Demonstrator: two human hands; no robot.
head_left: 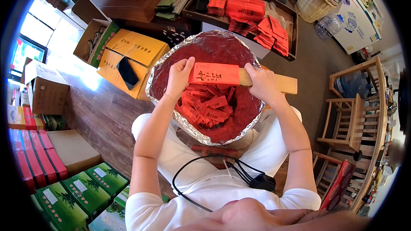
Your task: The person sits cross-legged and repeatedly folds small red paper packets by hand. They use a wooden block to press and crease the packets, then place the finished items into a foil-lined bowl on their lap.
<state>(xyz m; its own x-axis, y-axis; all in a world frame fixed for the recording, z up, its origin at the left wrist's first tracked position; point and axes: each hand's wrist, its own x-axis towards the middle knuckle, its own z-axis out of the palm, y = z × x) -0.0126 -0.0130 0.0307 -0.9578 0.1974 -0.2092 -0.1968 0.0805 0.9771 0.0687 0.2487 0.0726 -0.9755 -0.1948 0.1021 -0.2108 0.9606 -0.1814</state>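
Observation:
Over a wide basin with a foil-covered rim [150,83] and red inside, I hold a long red paper packet [216,73] with black writing. A flat pale wooden strip [287,84] runs from the packet's right end and seems to go inside it. My left hand [179,77] pinches the packet's left end. With my right hand [263,83] I grip the wooden strip just beyond the paper. Below, a loose heap of similar red packets [207,105] lies in the basin. The basin sits between my knees.
Ahead, a wooden tray [292,38] carries stacks of red packets [244,7]. A phone [127,73] lies on yellow boxes [136,47] to the left. Green boxes [87,191] are at lower left, wooden chairs [349,122] at right. A black cable [180,173] crosses my lap.

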